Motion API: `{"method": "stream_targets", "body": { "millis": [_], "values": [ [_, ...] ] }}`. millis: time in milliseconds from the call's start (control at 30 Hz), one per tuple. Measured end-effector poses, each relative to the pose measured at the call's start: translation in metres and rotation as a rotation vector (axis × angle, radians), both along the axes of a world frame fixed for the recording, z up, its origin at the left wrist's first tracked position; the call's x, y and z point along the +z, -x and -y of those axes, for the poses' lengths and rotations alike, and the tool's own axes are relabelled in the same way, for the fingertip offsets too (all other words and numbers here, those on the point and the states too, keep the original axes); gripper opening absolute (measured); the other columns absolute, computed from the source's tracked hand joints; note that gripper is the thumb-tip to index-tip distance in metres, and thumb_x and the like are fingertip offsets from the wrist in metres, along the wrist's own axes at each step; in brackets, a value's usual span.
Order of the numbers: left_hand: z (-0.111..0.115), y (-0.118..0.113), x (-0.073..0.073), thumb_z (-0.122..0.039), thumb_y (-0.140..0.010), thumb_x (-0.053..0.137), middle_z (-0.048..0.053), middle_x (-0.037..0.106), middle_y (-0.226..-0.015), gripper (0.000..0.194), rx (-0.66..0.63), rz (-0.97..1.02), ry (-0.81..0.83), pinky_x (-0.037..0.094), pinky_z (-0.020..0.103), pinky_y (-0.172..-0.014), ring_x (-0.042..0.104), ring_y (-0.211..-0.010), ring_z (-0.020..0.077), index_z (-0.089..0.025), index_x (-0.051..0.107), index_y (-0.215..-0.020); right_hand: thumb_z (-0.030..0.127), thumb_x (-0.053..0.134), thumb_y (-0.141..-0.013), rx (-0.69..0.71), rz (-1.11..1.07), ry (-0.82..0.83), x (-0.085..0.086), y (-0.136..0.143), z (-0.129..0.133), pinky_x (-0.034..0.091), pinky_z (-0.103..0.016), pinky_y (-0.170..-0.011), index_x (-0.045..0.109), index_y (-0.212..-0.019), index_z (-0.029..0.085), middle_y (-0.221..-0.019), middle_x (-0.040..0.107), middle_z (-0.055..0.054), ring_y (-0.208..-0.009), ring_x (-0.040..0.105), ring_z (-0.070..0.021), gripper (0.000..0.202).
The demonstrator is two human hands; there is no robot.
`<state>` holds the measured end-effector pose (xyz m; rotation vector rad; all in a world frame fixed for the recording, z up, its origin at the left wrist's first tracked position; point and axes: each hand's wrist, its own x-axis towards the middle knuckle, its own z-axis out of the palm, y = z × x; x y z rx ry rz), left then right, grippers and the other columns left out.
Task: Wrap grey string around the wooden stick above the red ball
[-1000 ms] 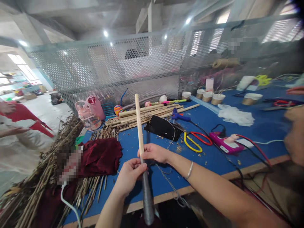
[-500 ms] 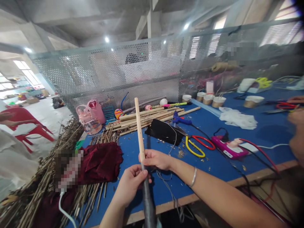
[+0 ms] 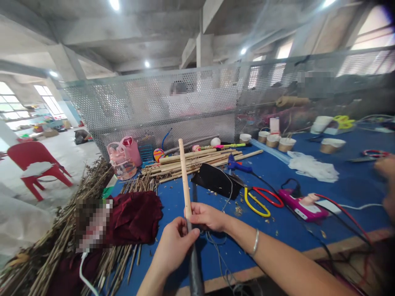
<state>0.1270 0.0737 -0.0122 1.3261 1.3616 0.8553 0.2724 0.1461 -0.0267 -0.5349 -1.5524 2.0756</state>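
Observation:
A pale wooden stick [image 3: 184,179] with small dark holes points up and away from me in the middle. Its lower end meets a dark grey sleeve or tube [image 3: 195,267] that runs down toward my lap. My right hand [image 3: 205,216] is closed, thumb and fingers pinching the stick just above that joint. Just below, my left hand [image 3: 177,242] is wrapped round the top of the dark part. How far the wood goes into the sleeve is hidden by my fingers. A thin grey cord [image 3: 220,257] lies loose on the blue table [image 3: 173,205] beside my right hand.
Scissors [image 3: 257,201], a blue glue gun [image 3: 239,164], black cloth [image 3: 212,179] and a magenta power strip [image 3: 304,207] lie to the right. Wooden sticks [image 3: 212,154] lie behind. Dark red cloth [image 3: 135,218] and dry stems [image 3: 58,242] are left. Another person's hand [image 3: 385,166] is far right.
The view has tilted up slightly, so things appear lower. Both hands keep their hold on the stick and sleeve. The other person's hand at the right has moved.

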Motion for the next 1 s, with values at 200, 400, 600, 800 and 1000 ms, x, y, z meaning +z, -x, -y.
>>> {"method": "stream_targets", "body": {
  "millis": [200, 400, 600, 800, 1000],
  "values": [
    [0.0, 0.0, -0.004, -0.041, -0.063, 0.065, -0.007, 0.038, -0.05, 0.031, 0.07, -0.007, -0.028, 0.021, 0.021, -0.045, 0.029, -0.046, 0.0066, -0.015, 0.049, -0.061, 0.042, 0.067, -0.069, 0.021, 0.022, -0.008, -0.004, 0.0, -0.001, 0.014, -0.017, -0.036, 0.044, -0.084, 0.014, -0.059, 0.041, 0.007, -0.04, 0.027, -0.0011, 0.039],
    [0.007, 0.0, -0.007, -0.048, -0.066, 0.061, -0.002, 0.05, -0.059, 0.036, -0.026, 0.299, 0.125, 0.032, 0.022, -0.049, 0.042, -0.05, 0.0093, -0.015, 0.054, -0.078, 0.043, 0.069, -0.066, 0.02, -0.002, -0.014, -0.002, 0.001, 0.001, 0.023, -0.017, -0.043, 0.046, -0.08, 0.012, -0.063, 0.044, 0.004, -0.05, 0.038, -0.0035, 0.041],
    [0.01, 0.0, -0.008, -0.035, -0.061, 0.068, -0.006, 0.038, -0.053, 0.028, 0.092, -0.074, -0.075, 0.024, 0.021, -0.047, 0.031, -0.05, 0.0073, -0.015, 0.047, -0.06, 0.046, 0.069, -0.065, -0.012, 0.015, -0.068, -0.005, 0.003, 0.001, 0.028, -0.018, -0.048, 0.044, -0.078, 0.013, -0.065, 0.045, 0.004, -0.053, 0.039, -0.0042, 0.044],
    [0.011, 0.002, -0.006, -0.038, -0.075, 0.053, -0.003, 0.043, -0.057, 0.026, -0.104, 0.128, -0.008, 0.026, 0.021, -0.047, 0.034, -0.05, 0.0082, -0.013, 0.054, -0.073, 0.045, 0.067, -0.068, 0.048, 0.024, -0.04, 0.0, 0.0, 0.002, 0.016, -0.019, -0.039, 0.046, -0.08, 0.013, -0.059, 0.041, 0.006, -0.044, 0.029, -0.0022, 0.04],
    [0.01, 0.003, -0.005, -0.04, -0.062, 0.067, -0.006, 0.04, -0.054, 0.03, 0.079, -0.142, -0.104, 0.026, 0.02, -0.047, 0.033, -0.05, 0.0079, -0.016, 0.05, -0.065, 0.044, 0.07, -0.065, -0.032, 0.024, -0.05, 0.003, 0.006, 0.005, 0.019, -0.018, -0.04, 0.045, -0.075, 0.013, -0.058, 0.042, 0.006, -0.045, 0.03, -0.0022, 0.041]
  ]
}}
